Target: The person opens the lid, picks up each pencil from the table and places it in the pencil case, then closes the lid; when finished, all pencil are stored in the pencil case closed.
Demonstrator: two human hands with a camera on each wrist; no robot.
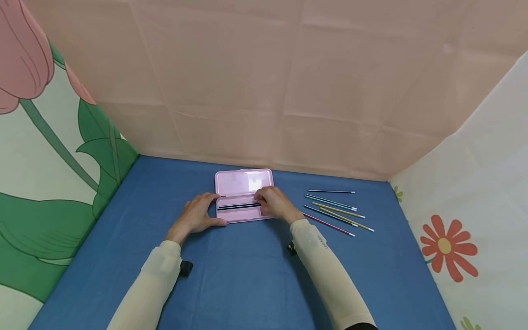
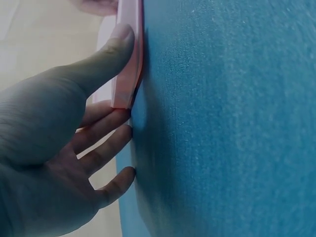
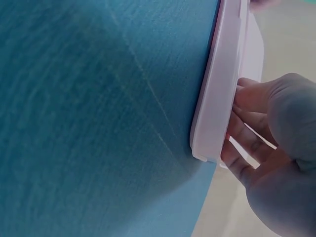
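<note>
A pink pencil case (image 1: 244, 182) lies with its lid folded back on the blue cloth. Dark pencils (image 1: 236, 207) lie lengthwise in its tray, their right ends hidden by my right hand (image 1: 275, 202). That hand reaches over the tray's right end and pinches a dark pencil there; in the right wrist view its fingertips (image 3: 240, 165) dip behind the case's front wall (image 3: 217, 106). My left hand (image 1: 197, 214) holds the case's left end, thumb (image 2: 118, 44) on the front wall and fingers around the corner.
To the right of the case several loose pencils lie spread out: a dark one (image 1: 330, 191) at the back, teal ones (image 1: 330, 202), yellow ones (image 1: 344, 217) and a red one (image 1: 330, 224) in front. A tan backdrop (image 1: 272, 91) rises behind the blue cloth (image 1: 239, 275).
</note>
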